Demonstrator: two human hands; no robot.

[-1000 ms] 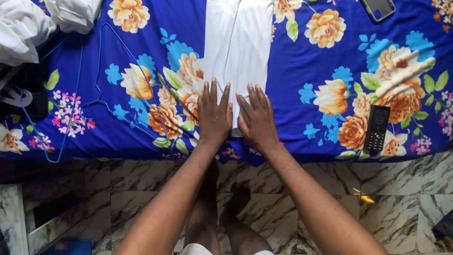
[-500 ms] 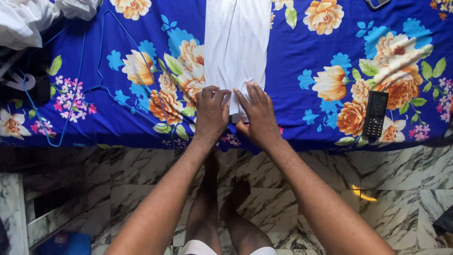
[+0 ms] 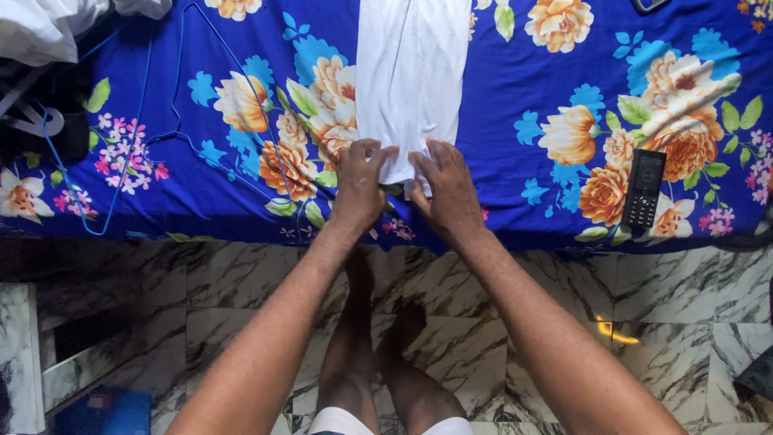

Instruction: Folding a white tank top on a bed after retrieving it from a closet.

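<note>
- Two hands work at the near end of a folded white garment on the bed; a second ago they lay flat and spread on the cloth, and now the fingers have curled in and gathered its bottom edge.
- That change suggests the smoothing is over and the near end is being taken up, probably for a fold away from the body, though this is only a judgement.
- Left hand: fingers bent, thumb and fingertips pinching the lower left corner of the white cloth, so it is narrowed on the fabric rather than pressed flat.
- Right hand: fingers drawn together and hooked at the lower right part of the edge; a small flap of white shows under the fingertips, so it too seems to grip the cloth.
- White garment: a long narrow strip that runs from the hands up to the top edge of the view, lying flat on the sheet, its near end just inside the bed's edge.
- Blue flowered bedsheet lies under everything.
- Dark keypad phone lies well to the right of the hands, near the bed's edge.
- Blue wire hanger lies to the left, and a heap of white cloth sits at the far left corner.
- Marble floor and the person's bare feet show below the bed.
</note>
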